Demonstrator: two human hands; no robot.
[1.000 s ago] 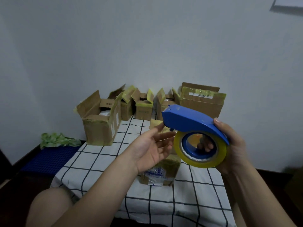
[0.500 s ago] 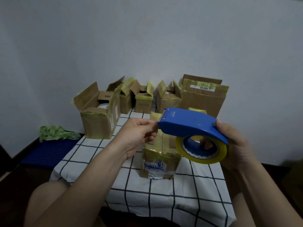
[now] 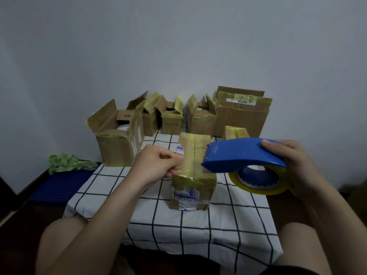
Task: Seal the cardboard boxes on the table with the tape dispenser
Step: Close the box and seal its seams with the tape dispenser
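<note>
Home room, not w/shop: checked cloth (image 3: 218, 225) over worktop (image 3: 111, 187), reused cardboard boxes (image 3: 117, 149) beyond left grip (image 3: 156, 165), bare wall (image 3: 178, 46), dark wood floor (image 3: 29, 213).

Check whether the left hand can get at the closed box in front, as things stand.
Probably yes: the left hand hovers right beside the closed box with nothing between; the tape dispenser is opposite.

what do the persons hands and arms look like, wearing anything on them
Nothing is worn on them. The left hand and right hand have no gloves, rings or watch. The left forearm and right forearm are bare, with no sleeves in view. The right thumbnail looks short and unpainted.
</note>
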